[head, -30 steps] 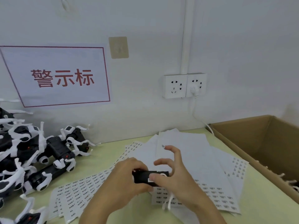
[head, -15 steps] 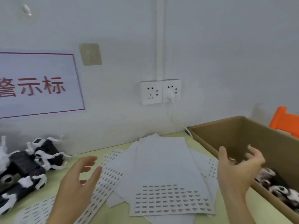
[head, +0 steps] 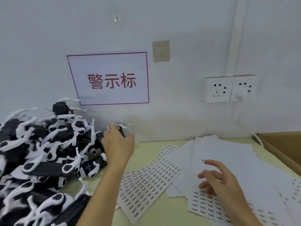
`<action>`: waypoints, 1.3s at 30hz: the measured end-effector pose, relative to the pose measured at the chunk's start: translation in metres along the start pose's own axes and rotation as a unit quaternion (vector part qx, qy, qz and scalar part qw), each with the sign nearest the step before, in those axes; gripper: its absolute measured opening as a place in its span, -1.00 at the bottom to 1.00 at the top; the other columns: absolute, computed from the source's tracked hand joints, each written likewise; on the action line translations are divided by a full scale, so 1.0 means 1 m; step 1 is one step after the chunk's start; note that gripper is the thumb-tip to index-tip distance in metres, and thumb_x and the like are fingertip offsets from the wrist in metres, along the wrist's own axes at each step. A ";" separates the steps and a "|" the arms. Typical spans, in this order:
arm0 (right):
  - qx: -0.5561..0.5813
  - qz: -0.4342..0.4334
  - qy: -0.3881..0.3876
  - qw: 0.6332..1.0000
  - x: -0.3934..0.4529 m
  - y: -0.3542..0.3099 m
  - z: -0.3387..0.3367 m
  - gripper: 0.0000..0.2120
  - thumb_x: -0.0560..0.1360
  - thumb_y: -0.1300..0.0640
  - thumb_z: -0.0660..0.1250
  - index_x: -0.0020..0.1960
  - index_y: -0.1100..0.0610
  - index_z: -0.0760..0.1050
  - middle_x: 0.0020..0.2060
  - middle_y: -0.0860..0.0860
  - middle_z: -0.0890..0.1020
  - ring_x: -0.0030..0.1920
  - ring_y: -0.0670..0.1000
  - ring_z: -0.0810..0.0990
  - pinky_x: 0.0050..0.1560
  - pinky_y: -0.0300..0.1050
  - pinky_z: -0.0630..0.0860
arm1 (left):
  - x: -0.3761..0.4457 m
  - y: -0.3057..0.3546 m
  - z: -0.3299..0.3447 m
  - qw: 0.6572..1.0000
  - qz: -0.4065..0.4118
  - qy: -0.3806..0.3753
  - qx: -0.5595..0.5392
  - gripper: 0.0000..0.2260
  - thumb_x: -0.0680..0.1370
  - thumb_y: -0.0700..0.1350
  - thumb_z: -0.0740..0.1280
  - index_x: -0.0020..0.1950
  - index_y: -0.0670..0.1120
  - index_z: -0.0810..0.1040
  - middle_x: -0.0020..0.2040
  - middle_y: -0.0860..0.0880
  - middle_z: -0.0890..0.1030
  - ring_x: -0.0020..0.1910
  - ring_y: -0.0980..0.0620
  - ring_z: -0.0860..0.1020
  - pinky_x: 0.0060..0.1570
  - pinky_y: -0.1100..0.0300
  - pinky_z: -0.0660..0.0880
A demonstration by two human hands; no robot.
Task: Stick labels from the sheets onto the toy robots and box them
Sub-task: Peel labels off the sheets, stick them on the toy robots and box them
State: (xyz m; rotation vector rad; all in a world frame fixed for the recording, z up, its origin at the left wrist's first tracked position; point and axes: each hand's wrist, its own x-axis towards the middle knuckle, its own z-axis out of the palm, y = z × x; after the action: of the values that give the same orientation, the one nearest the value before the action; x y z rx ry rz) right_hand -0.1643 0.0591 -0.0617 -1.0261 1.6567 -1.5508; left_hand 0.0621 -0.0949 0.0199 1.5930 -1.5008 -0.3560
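Red-lettered wall sign [head: 110, 79] reading 警示标, left hand [head: 117, 145] gripping a black-and-white toy robot [head: 121, 130] at the pile [head: 45, 154], right hand [head: 219, 180] hovering, fingers loosely spread, over label sheets [head: 151, 180], print too small to read.

1. White wall sign [head: 110, 79] with a red border and red Chinese characters.
2. Double wall socket [head: 231, 88], something white plugged into its right half.
3. Clear adhesive hook [head: 117, 17] high up.
4. Beige square patch [head: 161, 51] beside the sign.
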 end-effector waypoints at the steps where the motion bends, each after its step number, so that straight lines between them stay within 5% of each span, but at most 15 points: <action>1: 0.002 0.001 0.002 1.000 0.000 0.001 0.000 -0.81 0.60 0.18 0.32 0.14 -0.06 0.53 -0.20 0.04 0.73 -0.29 0.08 0.70 -0.26 -0.12 0.55 | 0.017 0.007 0.003 0.999 0.011 0.016 0.039 -0.60 0.56 -0.05 0.36 0.31 -0.19 0.36 0.26 -0.22 0.45 0.24 -0.22 0.41 0.17 -0.08 0.42; 5: 0.000 0.000 0.000 1.000 0.002 0.002 -0.001 -0.80 0.60 0.18 0.32 0.15 -0.08 0.52 -0.20 0.02 0.73 -0.29 0.06 0.70 -0.20 -0.08 0.56 | 0.077 0.015 0.018 0.963 -0.001 -0.044 0.265 -0.52 0.54 0.09 0.30 0.33 -0.19 0.37 0.31 -0.22 0.48 0.34 -0.26 0.38 0.34 -0.13 0.24; 10: 0.018 0.001 -0.009 1.000 0.006 0.005 -0.003 -0.82 0.60 0.20 0.32 0.14 -0.03 0.52 -0.22 0.06 0.73 -0.31 0.09 0.70 -0.25 -0.07 0.53 | 0.108 0.002 0.019 0.922 0.013 -0.230 0.311 -0.68 0.50 0.12 0.36 0.05 -0.11 0.51 0.07 -0.09 0.59 0.15 -0.15 0.55 0.26 -0.03 0.47; 14: 0.023 -0.004 -0.017 1.000 0.010 0.007 -0.004 -0.83 0.60 0.20 0.32 0.13 -0.03 0.53 -0.21 0.05 0.73 -0.30 0.08 0.70 -0.22 -0.04 0.54 | 0.102 -0.001 0.017 0.924 0.032 -0.188 0.330 -0.84 0.54 -0.09 0.36 -0.06 -0.16 0.46 -0.07 -0.11 0.55 0.00 -0.15 0.60 -0.06 0.07 0.54; 18: 0.025 -0.014 -0.017 0.999 0.013 0.009 -0.006 -0.83 0.60 0.19 0.32 0.13 -0.04 0.54 -0.21 0.03 0.73 -0.29 0.07 0.70 -0.22 -0.06 0.56 | 0.086 0.013 0.012 0.932 0.098 -0.095 0.335 -0.83 0.50 -0.18 0.40 0.09 -0.14 0.59 -0.05 -0.10 0.62 -0.02 -0.13 0.59 -0.06 0.07 0.53; 23: 0.063 -0.046 0.016 0.997 0.014 0.009 -0.010 -0.82 0.59 0.22 0.33 0.14 -0.02 0.55 -0.22 0.08 0.72 -0.27 0.11 0.70 -0.19 -0.02 0.56 | 0.041 0.047 -0.005 0.968 0.223 -0.025 0.116 -0.74 0.46 -0.31 0.44 0.09 -0.05 0.61 0.04 -0.01 0.59 -0.01 -0.05 0.53 -0.06 0.14 0.43; 26: 0.120 -0.057 0.049 0.990 0.015 0.009 -0.012 -0.79 0.58 0.18 0.35 0.15 -0.06 0.55 -0.16 0.08 0.73 -0.18 0.09 0.72 -0.13 0.00 0.55 | -0.009 0.049 -0.013 0.971 0.207 -0.075 -0.096 -0.70 0.47 -0.33 0.42 -0.01 0.08 0.55 0.00 0.06 0.54 -0.07 0.14 0.51 -0.09 0.28 0.43; 30: 0.222 -0.032 0.007 0.974 0.014 0.004 -0.008 -0.66 0.46 -0.01 0.42 0.22 -0.18 0.49 0.01 0.06 0.73 0.02 0.07 0.72 -0.04 0.03 0.54 | -0.087 0.020 0.005 0.930 0.122 -0.148 -0.315 -0.58 0.49 -0.45 0.37 -0.07 0.13 0.57 -0.12 0.01 0.60 -0.06 -0.01 0.60 -0.20 0.31 0.51; 34: 0.226 -0.017 -0.075 0.971 0.012 0.007 0.001 -0.48 0.34 -0.10 0.56 0.24 -0.27 0.46 0.08 0.05 0.71 0.10 0.14 0.70 0.02 0.06 0.55 | -0.122 -0.004 0.033 0.912 0.036 -0.177 -0.369 -0.68 0.51 -0.38 0.42 -0.09 0.08 0.62 -0.11 -0.06 0.62 -0.02 -0.02 0.65 -0.11 0.21 0.59; 39: 0.168 -0.025 -0.060 0.984 0.013 0.014 0.006 -0.31 0.19 -0.32 0.55 0.27 -0.32 0.41 0.14 0.02 0.69 0.11 0.10 0.68 0.06 0.09 0.59 | -0.121 -0.013 0.041 0.914 0.041 -0.209 -0.345 -0.69 0.50 -0.36 0.42 -0.02 0.08 0.61 -0.03 -0.24 0.55 0.00 -0.05 0.65 -0.06 0.02 0.63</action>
State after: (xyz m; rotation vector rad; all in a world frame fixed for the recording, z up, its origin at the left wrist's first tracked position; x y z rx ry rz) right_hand -0.1673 0.0449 -0.0753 -0.9637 1.2421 -1.6955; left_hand 0.0138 -0.0030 -0.0559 0.9146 -1.5028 -1.0986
